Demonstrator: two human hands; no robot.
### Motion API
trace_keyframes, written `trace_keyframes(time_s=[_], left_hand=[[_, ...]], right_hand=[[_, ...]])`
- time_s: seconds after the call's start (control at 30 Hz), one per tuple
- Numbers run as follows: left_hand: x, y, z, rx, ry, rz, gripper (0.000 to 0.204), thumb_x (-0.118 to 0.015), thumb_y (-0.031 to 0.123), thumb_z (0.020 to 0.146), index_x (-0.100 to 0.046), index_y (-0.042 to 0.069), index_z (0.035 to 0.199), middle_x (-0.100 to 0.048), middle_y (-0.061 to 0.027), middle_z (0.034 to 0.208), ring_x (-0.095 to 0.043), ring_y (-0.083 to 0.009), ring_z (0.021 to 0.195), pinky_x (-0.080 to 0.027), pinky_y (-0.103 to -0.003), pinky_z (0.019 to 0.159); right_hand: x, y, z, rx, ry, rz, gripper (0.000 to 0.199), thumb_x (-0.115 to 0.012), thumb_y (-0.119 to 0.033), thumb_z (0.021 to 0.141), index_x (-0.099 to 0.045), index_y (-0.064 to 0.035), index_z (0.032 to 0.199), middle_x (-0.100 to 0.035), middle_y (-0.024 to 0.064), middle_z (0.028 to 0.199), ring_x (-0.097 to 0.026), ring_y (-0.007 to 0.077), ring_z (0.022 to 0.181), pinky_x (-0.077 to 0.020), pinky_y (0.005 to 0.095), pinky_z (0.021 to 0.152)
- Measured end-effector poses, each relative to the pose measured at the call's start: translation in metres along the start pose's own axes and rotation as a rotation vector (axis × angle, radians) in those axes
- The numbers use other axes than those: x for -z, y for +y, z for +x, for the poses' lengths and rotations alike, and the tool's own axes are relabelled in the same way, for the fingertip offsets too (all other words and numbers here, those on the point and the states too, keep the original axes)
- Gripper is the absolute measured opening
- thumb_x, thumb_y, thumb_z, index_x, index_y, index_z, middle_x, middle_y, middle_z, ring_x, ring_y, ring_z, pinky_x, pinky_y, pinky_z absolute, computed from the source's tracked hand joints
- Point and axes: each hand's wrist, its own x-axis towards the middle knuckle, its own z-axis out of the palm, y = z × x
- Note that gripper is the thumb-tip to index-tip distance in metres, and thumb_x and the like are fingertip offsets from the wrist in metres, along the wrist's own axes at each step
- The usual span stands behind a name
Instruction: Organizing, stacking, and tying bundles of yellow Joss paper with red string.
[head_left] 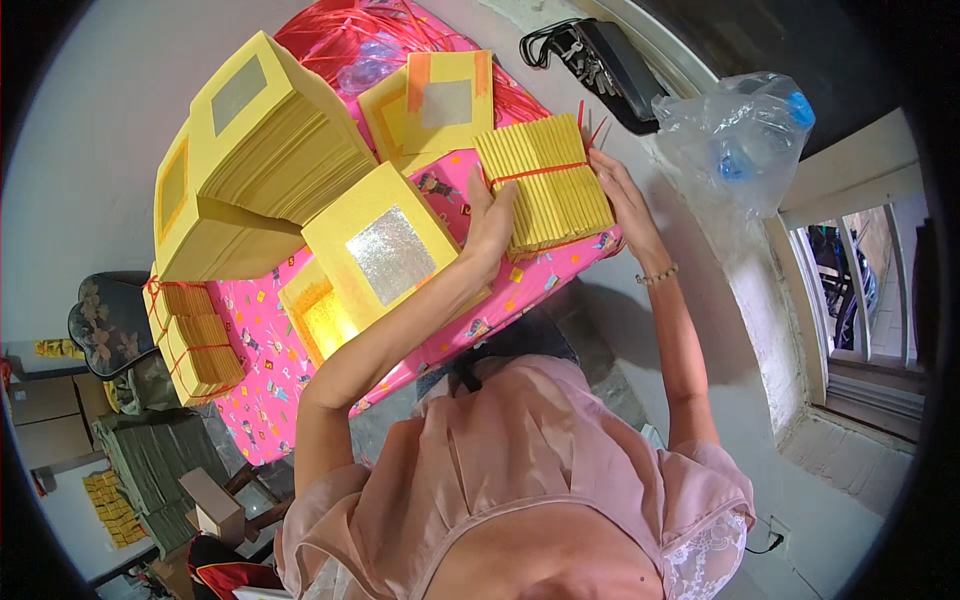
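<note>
A bundle of folded yellow joss paper (545, 185) stands at the right end of the table, bound round its middle with a red string (535, 172). My left hand (490, 215) is pressed to its left side, fingers partly hidden behind it. Against the opposite side my right hand (625, 195) grips it, so the bundle sits between both palms. String ends stick up beside my right fingers. Just left lie flat yellow sheets with a silver square (390, 255), and behind them more sheets (450, 102) with orange bands.
Tall stacks of yellow paper (285, 150) fill the table's left, with tied bundles (200, 350) at its near-left corner. Red strings (350, 40) lie at the back. A pink patterned cloth (262, 400) covers the table. A black bag (610, 75) and clear plastic bag (735, 140) sit right.
</note>
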Motion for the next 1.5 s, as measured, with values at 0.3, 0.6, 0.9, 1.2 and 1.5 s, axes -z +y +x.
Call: trace_keyframes(time_s=[0.3,0.6,0.9,1.2,1.5], left_hand=[[-0.007,-0.026,0.024,-0.382,0.097,0.379,0.062,-0.045,0.017,0.104,-0.01,-0.003,0.152,-0.039,-0.0196,0.145,-0.037,-0.0281,0.136,-0.029,-0.035,0.113],[-0.01,-0.018,0.015,-0.504,0.094,0.457,0.069,-0.047,0.02,0.101,-0.01,-0.013,0.148,-0.034,-0.0347,0.144,-0.036,-0.0454,0.135,-0.026,-0.046,0.115],[-0.009,-0.018,0.018,-0.505,0.068,0.371,0.065,-0.049,0.015,0.1,-0.013,-0.009,0.148,-0.034,-0.0329,0.143,-0.034,-0.0445,0.135,-0.026,-0.047,0.114],[-0.009,0.001,-0.009,0.139,0.163,0.281,0.104,-0.063,0.044,0.094,0.008,-0.003,0.154,-0.022,-0.0277,0.152,-0.022,-0.0401,0.143,-0.019,-0.045,0.118],[-0.017,-0.001,-0.009,0.187,0.03,-0.246,0.084,-0.069,0.018,0.092,-0.011,0.008,0.153,-0.049,-0.0158,0.139,-0.054,-0.025,0.123,-0.051,-0.037,0.097]], right_hand=[[-0.008,0.004,0.052,-0.025,0.111,-0.212,0.047,-0.047,-0.029,0.104,-0.046,0.0025,0.139,-0.051,0.0174,0.139,-0.047,0.0233,0.13,-0.0349,0.033,0.109],[-0.008,0.021,0.075,-0.018,-0.007,-0.051,0.048,-0.036,-0.028,0.107,-0.04,0.0019,0.144,-0.047,0.018,0.144,-0.042,0.0255,0.136,-0.0313,0.0343,0.113],[-0.01,0.019,0.073,0.002,-0.024,-0.004,0.046,-0.036,-0.026,0.107,-0.042,0.0034,0.143,-0.052,0.0143,0.14,-0.046,0.0211,0.131,-0.0326,0.0315,0.111],[-0.018,0.007,-0.007,0.061,0.278,0.099,0.047,-0.042,-0.029,0.106,-0.048,0.0025,0.141,-0.057,0.0123,0.136,-0.051,0.0193,0.127,-0.0368,0.0317,0.108],[-0.022,0.061,-0.053,-0.315,0.269,0.008,0.06,-0.026,-0.045,0.108,-0.041,-0.0018,0.147,-0.047,0.0088,0.146,-0.047,0.0174,0.13,-0.0343,0.0324,0.11]])
